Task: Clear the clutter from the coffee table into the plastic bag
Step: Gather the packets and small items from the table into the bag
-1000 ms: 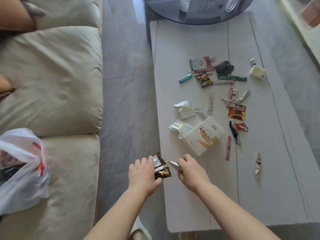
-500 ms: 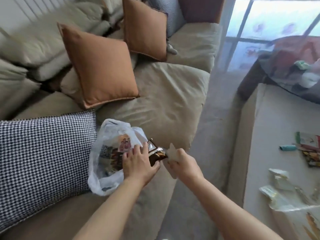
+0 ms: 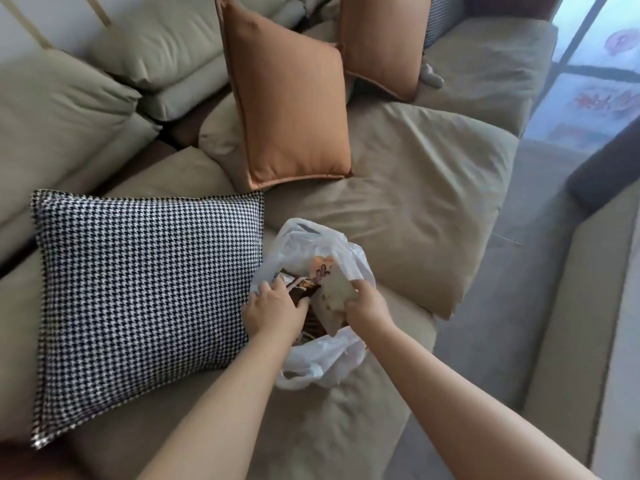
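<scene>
A white plastic bag (image 3: pixel 322 362) lies open on the sofa seat, beside a houndstooth cushion. My left hand (image 3: pixel 273 311) grips a dark brown snack wrapper (image 3: pixel 301 287) over the bag's mouth. My right hand (image 3: pixel 367 306) pinches a pale, flat wrapper (image 3: pixel 334 297) that hangs into the opening. Other wrappers show inside the bag, partly hidden by my hands. Only the near edge of the coffee table (image 3: pixel 595 306) is in view at the right; its top is out of frame.
The houndstooth cushion (image 3: pixel 145 299) lies just left of the bag. Two orange cushions (image 3: pixel 287 98) lean at the back of the beige sofa (image 3: pixel 398 202). A strip of grey floor (image 3: pixel 502 341) runs between sofa and table.
I turned from the coffee table to the sofa. Both hands carried their wrappers leftward and now hold them over and into the bag's opening.
</scene>
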Demonstrator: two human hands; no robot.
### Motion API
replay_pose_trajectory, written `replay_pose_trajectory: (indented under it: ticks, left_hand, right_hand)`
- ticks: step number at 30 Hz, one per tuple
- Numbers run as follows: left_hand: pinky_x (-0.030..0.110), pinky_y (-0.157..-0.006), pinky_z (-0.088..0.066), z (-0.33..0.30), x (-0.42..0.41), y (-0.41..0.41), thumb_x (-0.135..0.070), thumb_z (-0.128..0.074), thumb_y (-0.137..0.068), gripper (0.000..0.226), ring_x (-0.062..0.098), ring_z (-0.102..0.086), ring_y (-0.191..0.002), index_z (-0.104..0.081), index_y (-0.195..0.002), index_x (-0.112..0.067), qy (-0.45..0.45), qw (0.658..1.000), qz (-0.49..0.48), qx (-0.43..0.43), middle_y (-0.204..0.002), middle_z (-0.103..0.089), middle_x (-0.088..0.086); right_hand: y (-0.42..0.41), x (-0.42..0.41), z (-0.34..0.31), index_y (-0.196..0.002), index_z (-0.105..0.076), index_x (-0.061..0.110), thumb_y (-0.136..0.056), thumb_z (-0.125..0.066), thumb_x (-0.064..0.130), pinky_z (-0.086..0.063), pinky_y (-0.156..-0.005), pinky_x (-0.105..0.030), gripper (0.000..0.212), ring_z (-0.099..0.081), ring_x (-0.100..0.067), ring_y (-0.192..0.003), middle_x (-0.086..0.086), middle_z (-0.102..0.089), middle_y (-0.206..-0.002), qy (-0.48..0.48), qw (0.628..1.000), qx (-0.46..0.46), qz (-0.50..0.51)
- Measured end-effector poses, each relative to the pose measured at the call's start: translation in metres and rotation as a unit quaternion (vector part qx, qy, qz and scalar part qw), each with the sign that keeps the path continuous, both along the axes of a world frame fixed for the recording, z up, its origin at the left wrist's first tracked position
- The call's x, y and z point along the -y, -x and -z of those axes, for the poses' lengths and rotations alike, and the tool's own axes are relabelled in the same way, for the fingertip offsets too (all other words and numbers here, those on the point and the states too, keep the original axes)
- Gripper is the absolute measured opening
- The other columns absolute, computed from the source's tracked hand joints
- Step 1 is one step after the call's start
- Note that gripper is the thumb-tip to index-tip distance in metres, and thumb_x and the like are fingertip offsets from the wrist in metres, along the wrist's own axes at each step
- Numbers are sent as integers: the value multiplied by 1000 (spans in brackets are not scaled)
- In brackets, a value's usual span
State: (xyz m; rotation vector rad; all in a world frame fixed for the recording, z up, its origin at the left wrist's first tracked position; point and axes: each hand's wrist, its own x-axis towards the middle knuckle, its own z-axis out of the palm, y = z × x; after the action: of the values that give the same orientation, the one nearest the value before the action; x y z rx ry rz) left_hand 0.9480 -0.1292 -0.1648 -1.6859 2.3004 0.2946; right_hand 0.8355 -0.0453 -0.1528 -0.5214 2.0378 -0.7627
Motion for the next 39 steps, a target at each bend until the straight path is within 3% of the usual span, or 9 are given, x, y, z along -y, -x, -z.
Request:
replay_pose_trajectory:
  ticks: [3, 6, 8, 12, 17, 28, 33, 39]
  left_hand:
    - [43, -99, -41, 5, 15, 3, -56, -45, -92, 70, 28, -36, -133, -27, -147, -17, -39, 999, -9, -19, -146, -38, 8]
    - [43, -99, -41, 13, 17, 6, -54, -46, -93, 66, 26, -32, -136, -29, -146, -19, -71, 997, 27, 7, -147, -37, 5]
    - [42, -98, -41, 16, 10, 9, -52, -45, -93, 59, 25, -35, -134, -36, -141, -19, -68, 996, 56, 32, -143, -41, 4]
    - [40, -99, -38, 13, -14, 24, -50, -42, -95, 48, 25, -44, -125, -47, -131, -19, -46, 989, 125, 57, -133, -52, 4]
    - [38, -97, -36, 5, -64, 65, -51, -39, -95, 43, 24, -52, -117, -57, -121, -20, -60, 972, 214, 78, -124, -60, 5]
    - [35, -100, -35, 4, -249, 173, -53, -42, -94, 45, 23, -50, -124, -57, -122, -22, -110, 911, 388, 90, -128, -59, 2]
    - [36, -102, -32, 11, -352, 208, -53, -41, -94, 45, 23, -49, -124, -55, -124, -23, -124, 873, 460, 99, -128, -58, 2]
    - [38, -106, -29, 16, -470, 248, -48, -42, -94, 41, 24, -48, -123, -56, -121, -22, -145, 830, 530, 98, -126, -58, 2]
  right_hand:
    - [-4, 14, 5, -128, -49, 3, -94, -45, 14, -50, -93, -40, 36, -60, -28, -104, -13, -62, -113, 20, 999, -9, -30]
    - [-6, 10, 15, -142, -36, 9, -95, -40, 8, -41, -85, -28, 47, -49, -25, -124, -9, -49, -138, 7, 994, -76, -84]
    - [-4, -1, 27, -146, -30, 12, -93, -40, 7, -39, -93, -29, 53, -41, -25, -131, -7, -39, -147, -2, 990, -93, -103]
    - [12, -38, 36, -136, -42, 11, -94, -40, 10, -38, -102, -39, 42, -39, -29, -127, -9, -44, -139, -44, 981, -135, -134]
    - [47, -105, 39, -133, -44, 13, -94, -41, 15, -36, -101, -38, 39, -35, -27, -131, -5, -43, -140, -107, 959, -211, -159]
    - [127, -315, 40, -133, -44, 16, -93, -43, 20, -37, -99, -35, 40, -37, -26, -132, -3, -43, -140, -186, 953, -231, -57]
    - [151, -433, 44, -129, -45, 15, -95, -44, 27, -38, -99, -38, 36, -40, -25, -128, -4, -46, -133, -235, 949, -210, -5]
    - [168, -573, 58, -132, -44, 17, -96, -44, 31, -36, -102, -34, 39, -37, -22, -132, -2, -43, -140, -277, 939, -177, 100]
